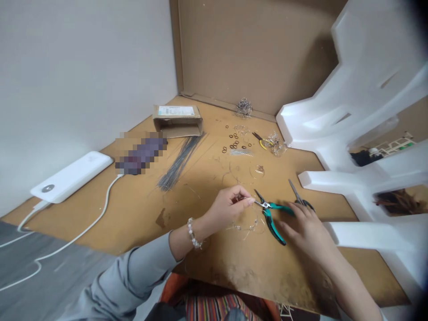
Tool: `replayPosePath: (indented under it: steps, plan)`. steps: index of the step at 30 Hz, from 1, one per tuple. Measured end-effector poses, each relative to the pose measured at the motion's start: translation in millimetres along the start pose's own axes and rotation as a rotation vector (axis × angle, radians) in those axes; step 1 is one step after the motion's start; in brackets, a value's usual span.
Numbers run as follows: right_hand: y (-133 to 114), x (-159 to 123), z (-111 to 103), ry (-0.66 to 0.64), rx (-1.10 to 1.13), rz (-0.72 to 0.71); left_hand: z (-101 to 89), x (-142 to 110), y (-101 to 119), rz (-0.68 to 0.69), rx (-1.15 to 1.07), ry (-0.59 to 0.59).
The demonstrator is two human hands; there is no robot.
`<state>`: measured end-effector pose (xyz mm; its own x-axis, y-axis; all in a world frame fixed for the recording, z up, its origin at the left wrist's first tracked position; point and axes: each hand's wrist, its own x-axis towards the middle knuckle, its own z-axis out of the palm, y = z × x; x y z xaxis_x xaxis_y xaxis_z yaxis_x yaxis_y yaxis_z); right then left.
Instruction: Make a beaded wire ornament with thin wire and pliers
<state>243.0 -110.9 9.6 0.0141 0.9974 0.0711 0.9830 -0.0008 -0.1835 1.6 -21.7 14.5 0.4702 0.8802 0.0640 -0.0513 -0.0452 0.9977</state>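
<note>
My left hand, wearing a beaded bracelet, is closed in a pinch on what looks like a thin wire. Its fingertips sit beside the jaws of teal-handled pliers, which lie on the table with handles spread. My right hand has its fingers apart over the end of the upper handle; a light touch there cannot be ruled out. Dark scissors lie just beyond that hand, partly covered by its fingers. Below my left hand rests a wire loop with small beads.
A bundle of grey wires lies by an open cardboard box. Farther back are small dark rings, yellow-handled pliers and tangled wire. A white power bank with cable stands left; white foam borders the right.
</note>
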Motion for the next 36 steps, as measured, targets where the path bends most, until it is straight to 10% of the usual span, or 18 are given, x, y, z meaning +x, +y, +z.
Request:
replayPosePath:
  steps: [19, 26, 36]
  plan:
    - [-18, 21, 8, -0.106, -0.485, -0.071, -7.3, 10, -4, -0.263, -0.333, -0.160]
    - [1, 29, -55, -0.253, -0.113, -0.130, -9.9, 12, -9, -0.271, -0.258, -0.149]
    - [-46, 6, -98, -0.008, -0.620, -0.414, -1.8, 1, -6, 0.041, 0.115, 0.000]
